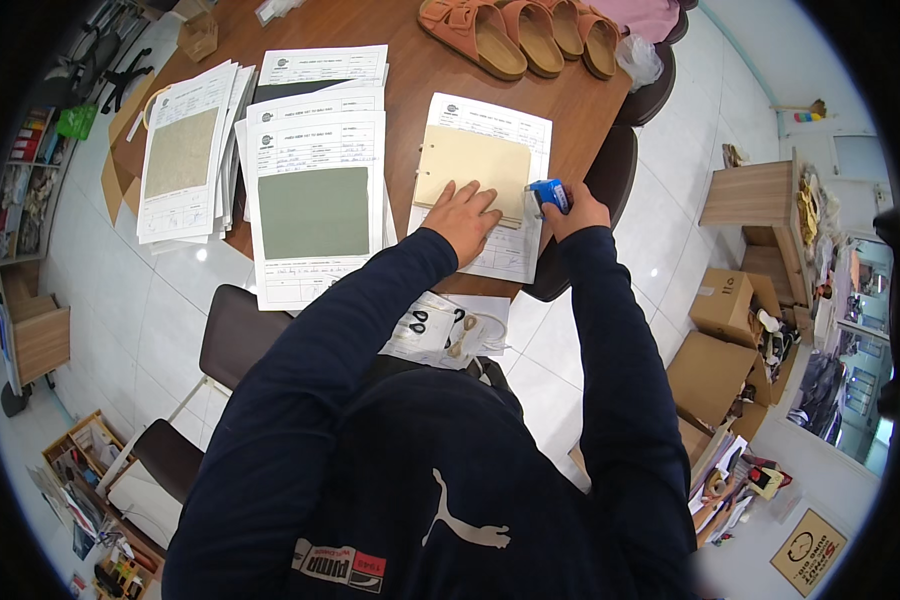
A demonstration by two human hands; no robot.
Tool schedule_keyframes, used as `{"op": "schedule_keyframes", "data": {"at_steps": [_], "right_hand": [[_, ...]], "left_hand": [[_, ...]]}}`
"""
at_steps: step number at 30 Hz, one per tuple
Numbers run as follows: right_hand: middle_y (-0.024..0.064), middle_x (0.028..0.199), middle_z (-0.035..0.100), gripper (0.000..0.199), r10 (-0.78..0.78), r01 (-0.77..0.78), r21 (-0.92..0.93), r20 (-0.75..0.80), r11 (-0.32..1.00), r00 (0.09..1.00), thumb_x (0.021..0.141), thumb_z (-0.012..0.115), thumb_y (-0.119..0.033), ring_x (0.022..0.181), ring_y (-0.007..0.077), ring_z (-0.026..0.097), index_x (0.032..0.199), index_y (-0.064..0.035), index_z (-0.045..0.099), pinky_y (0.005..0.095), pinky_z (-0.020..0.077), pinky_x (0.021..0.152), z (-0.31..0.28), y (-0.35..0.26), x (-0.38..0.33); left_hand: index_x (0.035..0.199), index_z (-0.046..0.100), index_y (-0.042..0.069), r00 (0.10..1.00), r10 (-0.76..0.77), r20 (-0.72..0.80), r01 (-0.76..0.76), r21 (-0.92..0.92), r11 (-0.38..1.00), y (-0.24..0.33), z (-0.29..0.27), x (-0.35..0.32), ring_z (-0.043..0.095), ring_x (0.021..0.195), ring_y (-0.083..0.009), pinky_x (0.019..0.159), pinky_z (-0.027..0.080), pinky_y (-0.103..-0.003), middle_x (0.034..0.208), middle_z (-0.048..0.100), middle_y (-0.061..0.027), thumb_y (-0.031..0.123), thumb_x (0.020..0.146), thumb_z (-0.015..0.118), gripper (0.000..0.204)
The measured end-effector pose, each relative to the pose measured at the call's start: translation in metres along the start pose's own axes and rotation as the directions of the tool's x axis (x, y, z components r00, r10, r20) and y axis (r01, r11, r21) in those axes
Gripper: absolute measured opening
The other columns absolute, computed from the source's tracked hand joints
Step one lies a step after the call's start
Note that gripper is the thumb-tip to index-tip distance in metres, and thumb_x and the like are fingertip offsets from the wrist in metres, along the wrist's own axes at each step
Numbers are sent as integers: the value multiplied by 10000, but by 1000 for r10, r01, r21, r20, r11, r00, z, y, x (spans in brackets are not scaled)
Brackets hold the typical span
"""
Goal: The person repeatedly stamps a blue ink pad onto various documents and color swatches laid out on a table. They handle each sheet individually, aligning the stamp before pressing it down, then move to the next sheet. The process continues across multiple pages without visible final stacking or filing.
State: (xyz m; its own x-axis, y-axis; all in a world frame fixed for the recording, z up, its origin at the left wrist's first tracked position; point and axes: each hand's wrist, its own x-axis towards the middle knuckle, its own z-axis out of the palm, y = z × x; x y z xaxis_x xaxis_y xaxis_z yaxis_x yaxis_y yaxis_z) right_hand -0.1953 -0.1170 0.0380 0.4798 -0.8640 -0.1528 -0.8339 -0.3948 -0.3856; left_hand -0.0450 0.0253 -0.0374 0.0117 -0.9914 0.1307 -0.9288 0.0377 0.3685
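My left hand (465,217) lies flat, fingers spread, on a beige material swatch (470,165) that sits on a white printed form (515,255) near the table's front edge. My right hand (573,208) grips a small blue stapler (549,194) at the swatch's right edge. Both arms wear dark navy sleeves.
On the brown wooden table (420,70), a form with a green swatch (315,210) lies to the left beside stacked sheets with a tan swatch (182,152). Several orange sandals (515,35) sit at the far edge. Dark chairs (238,335) surround it. Cardboard boxes (725,350) stand at right.
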Motion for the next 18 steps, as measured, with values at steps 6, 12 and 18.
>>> {"op": "schedule_keyframes", "data": {"at_steps": [6, 12, 18], "right_hand": [[185, 979, 686, 345, -37, 35, 56, 35, 998, 999, 777, 721, -219, 905, 340, 669, 1050, -21, 649, 393, 530, 831, -1, -4, -18], [190, 973, 676, 353, -9, 9, 21, -21, 1000, 1000, 761, 727, -183, 905, 361, 655, 1059, -19, 633, 409, 524, 832, 3, 1, -20], [182, 1015, 653, 311, -108, 111, 28, -100, 993, 989, 770, 716, -126, 955, 361, 633, 1049, -23, 627, 415, 507, 856, -7, 18, -4]], "left_hand": [[1051, 680, 90, 1000, 16, 13, -14, -162, 987, -23, -7, 8, 479, 1240, -307, 1050, 374, -482, 1275, 549, -103, 123, 788, 652, 266], [1037, 692, 110, 1000, -9, 10, 10, -47, 999, -22, -12, -1, 414, 1300, -326, 1088, 312, -528, 1321, 516, -121, 140, 803, 630, 244], [1225, 605, 149, 996, -51, 70, 47, 61, 997, -7, -10, 2, 336, 1358, -363, 1099, 274, -577, 1420, 423, -120, 164, 794, 678, 438]]}}
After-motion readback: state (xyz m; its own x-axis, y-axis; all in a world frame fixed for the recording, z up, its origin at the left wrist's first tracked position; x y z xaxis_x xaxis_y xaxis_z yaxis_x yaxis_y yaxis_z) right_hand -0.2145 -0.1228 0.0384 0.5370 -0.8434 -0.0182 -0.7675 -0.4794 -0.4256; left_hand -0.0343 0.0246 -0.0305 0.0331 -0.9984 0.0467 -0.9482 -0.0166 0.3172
